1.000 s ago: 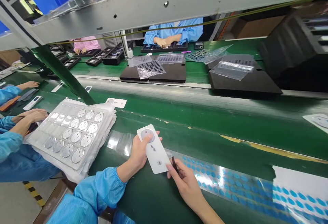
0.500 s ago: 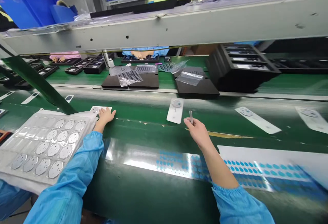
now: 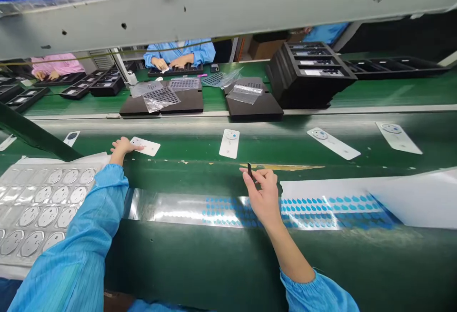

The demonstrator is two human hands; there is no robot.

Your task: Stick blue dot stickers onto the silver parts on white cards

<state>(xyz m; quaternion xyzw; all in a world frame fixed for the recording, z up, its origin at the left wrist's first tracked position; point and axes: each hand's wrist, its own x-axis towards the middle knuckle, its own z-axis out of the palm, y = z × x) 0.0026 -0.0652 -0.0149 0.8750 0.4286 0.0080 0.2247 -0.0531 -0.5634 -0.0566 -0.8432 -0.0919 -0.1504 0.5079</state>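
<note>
My left hand (image 3: 122, 147) lies with fingers spread at the left end of a white card (image 3: 146, 146), its thumb touching the card. Pinched in my right hand (image 3: 262, 190) are dark-tipped tweezers (image 3: 249, 170), pointing up. That hand hovers over a clear film strip (image 3: 167, 209) dotted with rows of blue round stickers (image 3: 303, 206). Beyond it lies another white card (image 3: 229, 146) with a round clear part and a small blue dot. To the left, a clear plastic tray (image 3: 26, 179) holds rows of round silvery-white discs (image 3: 47, 216).
Two more white cards (image 3: 333, 144) lie to the right. White backing paper (image 3: 424, 198) curls up at the right. Behind stand black boards (image 3: 253, 105) and stacked black trays (image 3: 307, 79). A green post (image 3: 32, 133) and overhead beam (image 3: 214, 10) cross the view. Co-workers' hands (image 3: 174, 61) work opposite.
The view has shifted right and down. My left hand has slid the card to the right and now sits at its left end. My right hand has come nearer, over the sticker film.
</note>
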